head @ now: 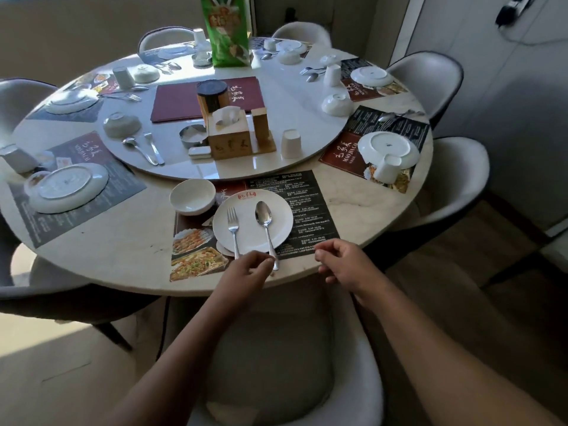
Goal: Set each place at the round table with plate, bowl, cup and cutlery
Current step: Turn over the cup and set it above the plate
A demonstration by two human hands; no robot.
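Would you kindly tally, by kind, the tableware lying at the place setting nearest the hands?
Plate: 1
Bowl: 1
Fork: 1
Spoon: 1
Total: 4

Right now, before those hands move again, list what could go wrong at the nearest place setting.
1. The fork and spoon lie on the plate with handles jutting past its rim toward the table edge, right beside the left hand; a nudge could knock them to the floor.
2. This place lacks a cup; the nearest cup stands upside down on the turntable, and an arm reaching for it could clip the bowl.
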